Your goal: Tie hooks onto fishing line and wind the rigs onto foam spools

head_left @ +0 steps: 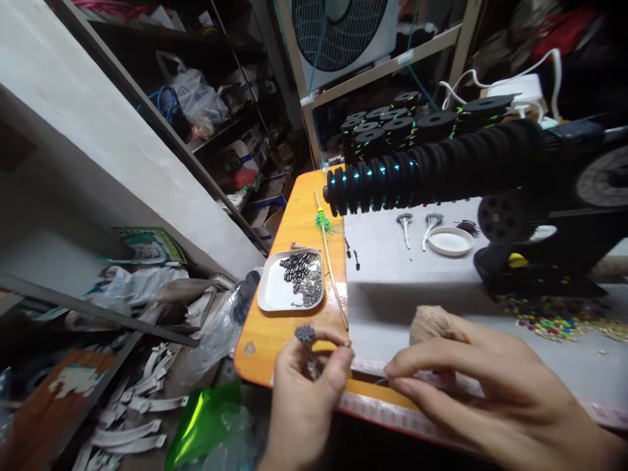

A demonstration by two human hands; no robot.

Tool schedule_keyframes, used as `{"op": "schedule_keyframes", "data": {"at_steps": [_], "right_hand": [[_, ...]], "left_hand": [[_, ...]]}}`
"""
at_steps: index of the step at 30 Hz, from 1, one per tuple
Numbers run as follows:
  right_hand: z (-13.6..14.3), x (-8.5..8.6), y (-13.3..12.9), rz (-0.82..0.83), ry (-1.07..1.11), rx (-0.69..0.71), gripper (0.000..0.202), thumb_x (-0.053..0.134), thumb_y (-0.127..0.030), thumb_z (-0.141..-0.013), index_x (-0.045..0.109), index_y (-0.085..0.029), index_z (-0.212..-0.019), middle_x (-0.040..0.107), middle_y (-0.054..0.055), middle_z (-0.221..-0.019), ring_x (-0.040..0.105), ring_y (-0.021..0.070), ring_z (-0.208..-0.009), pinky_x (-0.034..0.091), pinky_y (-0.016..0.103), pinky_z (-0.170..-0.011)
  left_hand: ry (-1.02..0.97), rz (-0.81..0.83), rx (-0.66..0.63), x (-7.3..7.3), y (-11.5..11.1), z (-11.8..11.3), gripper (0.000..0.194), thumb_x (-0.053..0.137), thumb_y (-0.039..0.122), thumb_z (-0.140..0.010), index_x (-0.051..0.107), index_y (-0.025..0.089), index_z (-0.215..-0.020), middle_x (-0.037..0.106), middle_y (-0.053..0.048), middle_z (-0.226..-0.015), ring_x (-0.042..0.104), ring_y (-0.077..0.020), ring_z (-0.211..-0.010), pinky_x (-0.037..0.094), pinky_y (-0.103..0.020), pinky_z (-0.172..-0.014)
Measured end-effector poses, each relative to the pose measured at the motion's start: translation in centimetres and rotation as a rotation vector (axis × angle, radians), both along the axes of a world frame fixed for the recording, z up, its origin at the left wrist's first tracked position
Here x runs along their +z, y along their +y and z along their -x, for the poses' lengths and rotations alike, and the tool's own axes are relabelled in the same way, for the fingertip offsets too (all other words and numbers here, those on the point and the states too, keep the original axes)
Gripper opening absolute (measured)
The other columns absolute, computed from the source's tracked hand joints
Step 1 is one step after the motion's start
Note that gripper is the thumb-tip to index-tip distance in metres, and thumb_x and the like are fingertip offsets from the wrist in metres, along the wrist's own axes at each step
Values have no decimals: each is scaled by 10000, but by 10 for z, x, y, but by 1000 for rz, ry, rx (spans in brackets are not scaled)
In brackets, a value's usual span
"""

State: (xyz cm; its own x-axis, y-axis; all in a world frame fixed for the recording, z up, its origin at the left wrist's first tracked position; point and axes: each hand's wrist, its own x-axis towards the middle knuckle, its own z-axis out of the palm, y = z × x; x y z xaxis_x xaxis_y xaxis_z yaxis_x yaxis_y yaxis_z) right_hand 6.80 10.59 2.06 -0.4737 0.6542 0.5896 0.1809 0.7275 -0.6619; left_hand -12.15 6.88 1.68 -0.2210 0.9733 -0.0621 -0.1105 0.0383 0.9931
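My left hand (307, 392) is closed around a small bundle with a grey clustered head (305, 333), which sticks up between thumb and fingers. Its thumb and forefinger also pinch a tiny brownish piece at their tips, too small to name. To the right, my right hand (471, 373) pinches a thin dark strand (379, 381) between thumb and forefinger. A tan wrap (432, 320) covers one of that hand's fingers. Both hands are over the table's front edge, apart from each other. Two similar grey-headed bundles with white stems, one left (405, 230) and one right (430, 231), lie farther back.
A white tray (262, 294) of black and grey small parts stands on the orange table (255, 347). Beside it lies a stick with green tinsel (330, 261). A black machine with a ribbed arm (432, 167) overhangs the right side, near a white dish (451, 241) and loose coloured beads (554, 325).
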Motion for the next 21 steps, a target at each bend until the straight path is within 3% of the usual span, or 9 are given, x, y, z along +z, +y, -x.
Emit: {"op": "schedule_keyframes", "data": {"at_steps": [2, 5, 9, 11, 18, 21], "right_hand": [[0, -2, -1, 40, 47, 39, 121, 604, -128, -889, 641, -225, -951, 530, -12, -706, 528, 108, -613, 405, 226, -514], [1, -7, -4, 92, 110, 123, 137, 580, -100, -893, 605, -211, -968, 580, 4, -769, 563, 113, -679, 442, 224, -556], [2, -9, -8, 135, 137, 184, 152, 588, -80, -891, 587, -201, -983, 617, 14, -837, 598, 112, -754, 483, 229, -642], [2, -8, -10, 146, 145, 196, 160, 602, -76, -886, 590, -197, -991, 632, 16, -860, 612, 107, -780, 495, 219, -671], [2, -9, -10, 141, 125, 200, 169, 622, -70, -872, 601, -194, -985, 644, 21, -868, 626, 103, -783, 510, 201, -662], [2, -9, -10, 142, 111, 208, 182, 631, -69, -862, 606, -201, -985, 652, 21, -876, 632, 109, -789, 513, 207, -670]], "left_hand": [[-318, 62, 20, -10, -14, -21, 305, 835, 400, -685, 641, 169, -726, 584, 46, -667, 218, 30, -360, 189, -130, -354], [-550, 78, 64, -18, -25, -41, 341, 875, 387, -633, 622, 161, -667, 567, 61, -607, 141, 53, -345, 143, -103, -331], [-635, 126, 59, -20, -31, -47, 333, 868, 409, -645, 642, 166, -660, 316, 132, -427, 68, 44, -349, 142, -80, -322], [-654, 139, 48, -20, -33, -47, 330, 864, 418, -650, 649, 167, -669, 264, 142, -418, 66, 44, -343, 141, -76, -322], [-702, 122, 46, -24, -37, -43, 291, 849, 379, -683, 658, 160, -666, 320, 128, -415, 70, 44, -333, 161, -74, -315], [-725, 119, 58, -24, -38, -43, 241, 855, 345, -679, 686, 173, -675, 431, 103, -448, 71, 50, -335, 175, -71, -313]]}}
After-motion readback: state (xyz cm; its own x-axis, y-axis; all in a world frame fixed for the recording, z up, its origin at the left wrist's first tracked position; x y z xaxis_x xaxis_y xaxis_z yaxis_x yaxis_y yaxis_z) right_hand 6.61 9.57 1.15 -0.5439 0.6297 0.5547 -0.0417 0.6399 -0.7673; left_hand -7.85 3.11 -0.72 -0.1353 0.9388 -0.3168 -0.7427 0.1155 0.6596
